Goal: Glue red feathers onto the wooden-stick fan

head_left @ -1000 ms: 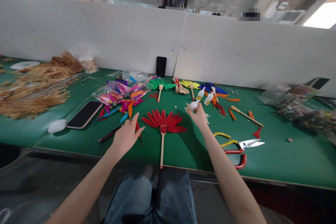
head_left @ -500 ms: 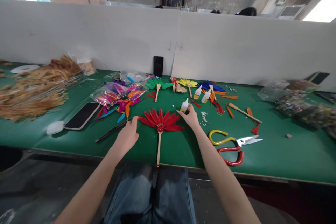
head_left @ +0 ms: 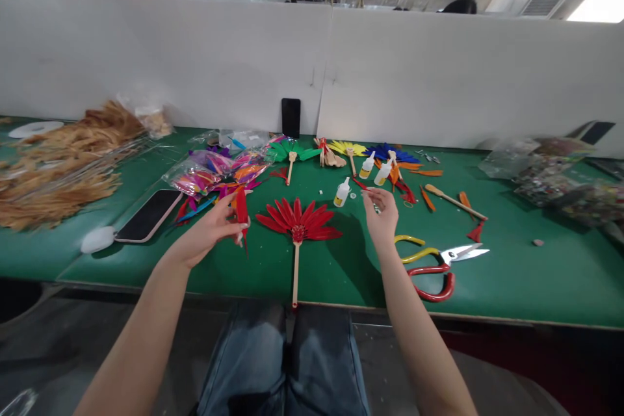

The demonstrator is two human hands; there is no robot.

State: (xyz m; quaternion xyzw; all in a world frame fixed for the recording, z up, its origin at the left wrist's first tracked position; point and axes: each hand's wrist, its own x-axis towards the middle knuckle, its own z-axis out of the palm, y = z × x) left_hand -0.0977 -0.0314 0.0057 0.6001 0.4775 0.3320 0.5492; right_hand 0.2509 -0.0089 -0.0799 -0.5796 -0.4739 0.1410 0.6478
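My left hand [head_left: 218, 227] is closed on a red feather [head_left: 242, 207], held upright above the table between thumb and fingers. In front of me lies a fan of red feathers [head_left: 298, 220] on a wooden handle, between my two hands. My right hand [head_left: 381, 213] is curled with its fingertips pinched together; what they hold, if anything, I cannot make out. Just left of it stands a small glue bottle [head_left: 342, 193], with a tiny round white piece beside it. Small white beads lie partly hidden under the right hand.
Scissors [head_left: 441, 266] lie right of my right forearm. Behind are two more glue bottles, a green fan [head_left: 292, 155], a yellow fan [head_left: 350, 151] and a blue fan [head_left: 391, 155]. Bagged feathers [head_left: 219, 172], a phone [head_left: 149, 216] and tan fibres [head_left: 73, 169] lie left.
My right hand has let go of the glue bottle and moved right. My left hand has drawn back leftward and turned, showing the red feather in it. The view has shifted slightly.
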